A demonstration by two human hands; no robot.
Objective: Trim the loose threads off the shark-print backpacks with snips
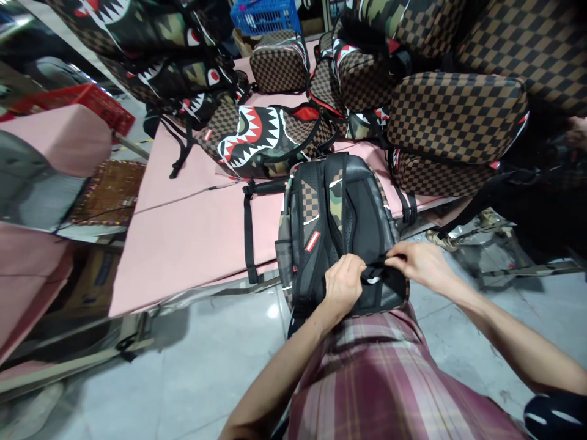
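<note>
A backpack with a black padded back, brown checks and camouflage trim lies back-side up on the near edge of the pink table, partly over my lap. My left hand is closed on the black fabric at the pack's near end. My right hand pinches the same black edge just to the right of it. A black strap hangs from the pack's left side across the table.
Several more backpacks crowd the table's far side: one with a shark-mouth print, brown checkered ones at right. A blue crate stands behind, a red crate at left. Grey tiled floor lies below.
</note>
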